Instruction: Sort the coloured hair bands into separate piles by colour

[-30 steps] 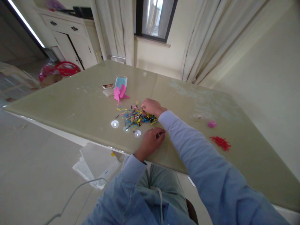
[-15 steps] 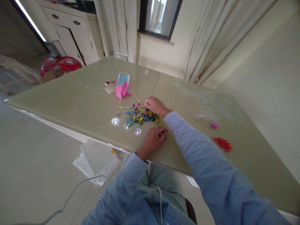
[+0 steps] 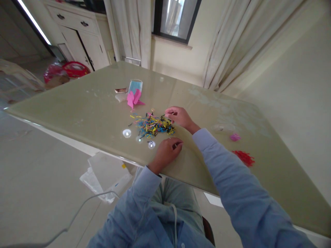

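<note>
Pile of multicoloured rubber bands [image 3: 155, 126] on counter [image 3: 90, 120]. Right hand [image 3: 179, 117] nearer: fingers at pile's far right edge, bulk of pile extending left and nearward. Long axis of pile roughly left-right; individual bands point many ways. Left hand [image 3: 166, 151] at near side, apart from pile; black band [image 3: 150, 142] just left of it. Right fingertips close together, left fingers curled; cannot tell whether either grips anything.

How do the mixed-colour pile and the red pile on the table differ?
The mixed-colour pile shows yellow, blue, black and pink pieces; the red pile looks red throughout. The mixed-colour pile spreads wider than the red pile. The mixed-colour pile lies close to the right hand, while the red pile lies beyond the right sleeve. Both rest loose on the table.
</note>
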The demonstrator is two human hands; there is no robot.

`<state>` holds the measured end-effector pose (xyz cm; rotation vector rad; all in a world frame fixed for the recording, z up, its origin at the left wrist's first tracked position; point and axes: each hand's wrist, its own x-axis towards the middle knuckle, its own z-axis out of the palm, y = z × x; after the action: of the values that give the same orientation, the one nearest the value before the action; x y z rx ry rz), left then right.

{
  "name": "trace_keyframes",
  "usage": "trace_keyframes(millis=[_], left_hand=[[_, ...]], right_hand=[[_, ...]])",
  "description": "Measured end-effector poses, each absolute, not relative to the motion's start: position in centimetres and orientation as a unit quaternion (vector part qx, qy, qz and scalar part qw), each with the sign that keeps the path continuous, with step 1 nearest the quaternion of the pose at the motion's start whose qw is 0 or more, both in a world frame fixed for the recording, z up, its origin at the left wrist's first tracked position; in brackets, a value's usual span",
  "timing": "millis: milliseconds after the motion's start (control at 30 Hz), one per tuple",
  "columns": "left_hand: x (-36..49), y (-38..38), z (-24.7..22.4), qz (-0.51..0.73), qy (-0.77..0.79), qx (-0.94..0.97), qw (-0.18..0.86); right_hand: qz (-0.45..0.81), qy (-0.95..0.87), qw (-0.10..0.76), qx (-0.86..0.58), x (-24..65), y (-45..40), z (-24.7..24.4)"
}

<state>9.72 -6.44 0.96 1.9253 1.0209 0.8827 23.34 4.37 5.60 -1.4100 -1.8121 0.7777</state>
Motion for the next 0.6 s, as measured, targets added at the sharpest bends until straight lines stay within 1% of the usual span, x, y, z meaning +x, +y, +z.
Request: trace_keyframes(millis=[100,200,367,500,600], left_hand=[[9.7,-6.4,0.9,0.355,0.395,0.750,0.394],[9.6,-6.5,0.9,0.360,0.395,0.750,0.391],[9.4,-6.8,0.8,0.346,0.390,0.762,0.384],[9.3,-6.9,0.8,0.352,0.388,0.762,0.379],[9.2,-6.8,0.8,0.354,0.387,0.757,0.389]], right_hand=[[0.425,-0.607,0.422,-0.523,23.3,1.5,6.6],[0.510,-0.525,0.476,-0.488,23.2,-2.5,8.0],[0.578,-0.437,0.519,-0.453,23.3,-9.2,9.3],[0.621,-0.368,0.550,-0.420,23.5,-12.9,8.7],[0.623,-0.335,0.576,-0.408,23.5,-14.4,7.8]])
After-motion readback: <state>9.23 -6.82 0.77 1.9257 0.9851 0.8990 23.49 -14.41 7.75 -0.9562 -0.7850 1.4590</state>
